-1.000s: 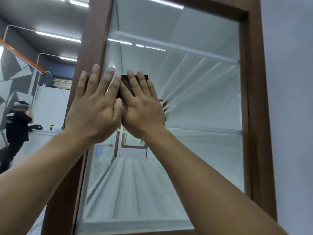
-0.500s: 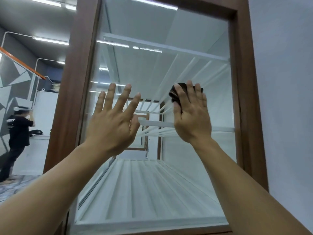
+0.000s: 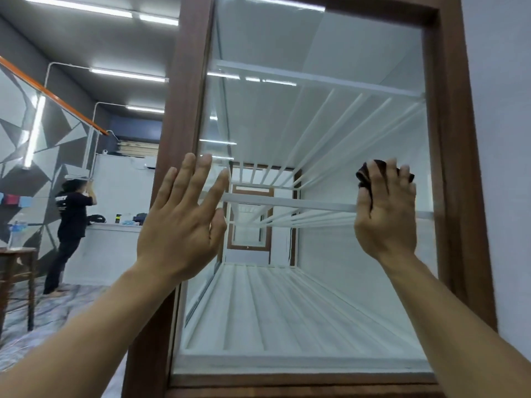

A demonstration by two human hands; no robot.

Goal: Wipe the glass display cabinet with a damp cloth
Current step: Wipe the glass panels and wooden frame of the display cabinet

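Right hand (image 3: 385,222), one cloth (image 3: 366,175), farther right

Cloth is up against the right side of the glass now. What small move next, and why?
Probably drag the dark crumpled cloth under the right hand downward: it sits mid-height beside the brown wooden frame, with the clear glass pane below it.

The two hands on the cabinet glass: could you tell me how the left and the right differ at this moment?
The left hand is empty, fingers spread, by the left wooden frame; the right hand presses a dark cloth to the glass near the right frame. The left hand's fingers fan wide apart; the right hand's lie closer together over the cloth. Both are bare, raised at similar height, palms towards the glass.
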